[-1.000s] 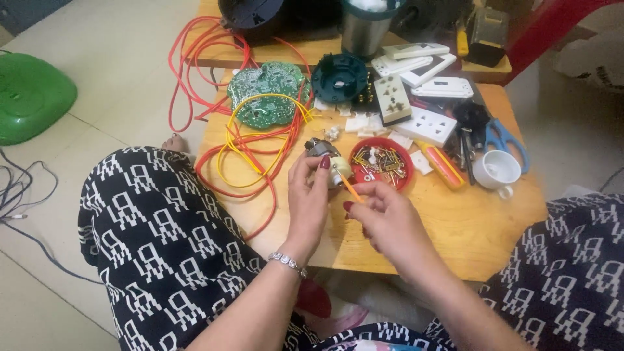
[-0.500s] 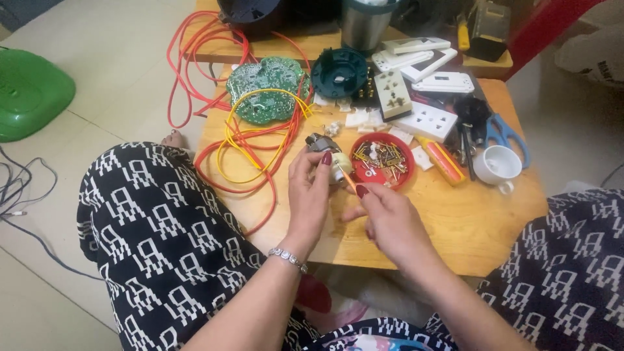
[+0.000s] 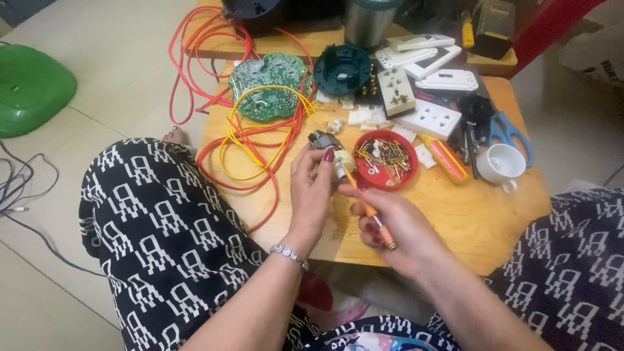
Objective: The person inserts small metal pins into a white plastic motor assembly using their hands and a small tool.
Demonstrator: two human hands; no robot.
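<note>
My left hand (image 3: 311, 188) grips a small electric motor (image 3: 330, 149) with a metal body and a pale end, held just above the wooden table (image 3: 468, 214). My right hand (image 3: 390, 224) holds a slim orange-handled screwdriver (image 3: 367, 207), its tip touching the motor's pale end. A silver bracelet sits on my left wrist. Just right of the motor lies a red dish (image 3: 385, 160) filled with several screws and small metal parts.
Red and yellow wires (image 3: 257, 140) loop over the table's left side around a green circuit board (image 3: 268, 86). A dark teal round housing (image 3: 342, 68), white sockets (image 3: 429, 117), blue-handled scissors (image 3: 510, 133) and a white cup (image 3: 502, 164) lie behind. A green stool (image 3: 32, 88) stands on the floor, left.
My right hand has brought the screwdriver up so its tip meets the motor. My left hand keeps hold of the motor in about the same place.
</note>
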